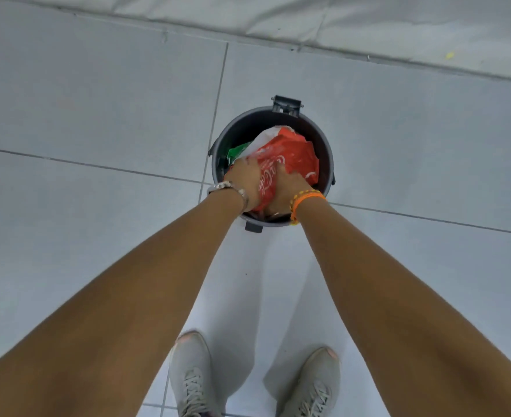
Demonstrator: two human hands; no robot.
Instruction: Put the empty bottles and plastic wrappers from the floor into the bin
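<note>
Arms: both extended down, converging over bin.
Left hand: grip pressed on red wrapper.
Right hand: apparently clutching wrapper.

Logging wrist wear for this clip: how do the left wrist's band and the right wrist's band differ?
The left wristband is silvery and pale, like a watch or metal bracelet; the right wristband is bright orange and looks like cord or beads. The left one is a single band; the right one shows several strands. Both sit just behind hands, left hand and right hand, pressing a red plastic wrapper into the bin.
</note>
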